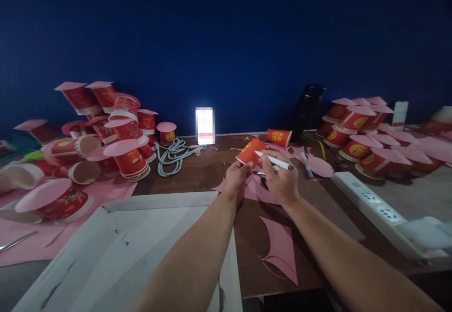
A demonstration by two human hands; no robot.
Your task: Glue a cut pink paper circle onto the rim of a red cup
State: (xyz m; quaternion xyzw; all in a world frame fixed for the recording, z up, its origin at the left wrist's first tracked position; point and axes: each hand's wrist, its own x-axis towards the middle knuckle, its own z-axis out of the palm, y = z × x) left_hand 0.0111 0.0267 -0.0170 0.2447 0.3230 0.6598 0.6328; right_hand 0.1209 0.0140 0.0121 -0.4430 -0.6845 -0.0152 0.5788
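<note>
"What did the head view show?"
"A brown bench [197,175] against a dark blue wall [226,43]; a white tray [158,200], near left, had dark marks inside; pink-topped cups [125,135] crowded left and right."
"And the fingers?"
"The left fingers [250,165] clamped a red cup [249,150] over mid-bench, the right fingers [267,168] a white marker [278,162]."

Smooth paper forms the red cup [250,151], paired with a sleek plastic marker [280,162]. Matt pink paper scraps [282,243] contrast with a wood-look tabletop [194,175], a smooth white plastic power strip [376,211] and a slender, shiny, metallic-looking rod [17,242].
</note>
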